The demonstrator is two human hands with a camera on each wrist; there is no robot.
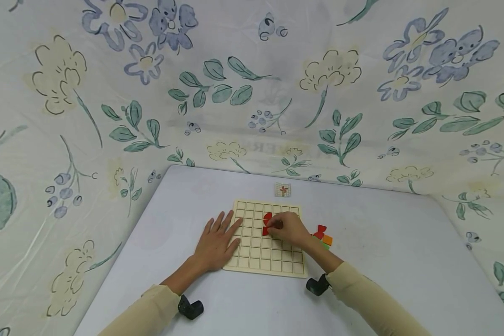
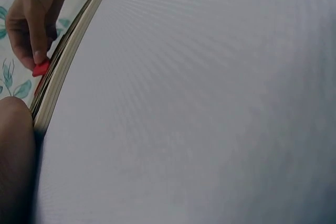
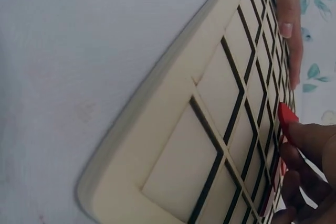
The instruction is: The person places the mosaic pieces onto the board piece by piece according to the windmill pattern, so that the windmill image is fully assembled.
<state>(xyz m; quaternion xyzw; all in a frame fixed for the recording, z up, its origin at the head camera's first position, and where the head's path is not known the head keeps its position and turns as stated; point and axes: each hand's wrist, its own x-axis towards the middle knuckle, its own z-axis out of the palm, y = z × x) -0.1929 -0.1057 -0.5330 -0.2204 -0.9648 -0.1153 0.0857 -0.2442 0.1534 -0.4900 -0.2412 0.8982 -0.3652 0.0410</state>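
Note:
A light wooden board [image 1: 254, 266] with a grid of square recesses lies on the white table. My left hand [image 1: 218, 242] rests with spread fingers along its left edge, thumb and fingertips over the rim. Over the middle of the grid, my right hand [image 1: 289, 228] pinches a small red piece [image 3: 286, 115] between thumb and fingers. That red piece is tilted, close over the grid in the right wrist view. Just beyond the fingertips, red rounded pieces [image 1: 267, 216] lie in the grid, partly hidden by the hand.
Right of the board, partly behind my right forearm, lie loose red [image 1: 321, 229], orange [image 1: 327, 240] and green [image 1: 326, 246] pieces. A small card [image 1: 283, 189] with a red figure on a grid lies behind the board. Floral cloth [image 1: 277, 93] surrounds the table [image 1: 386, 261].

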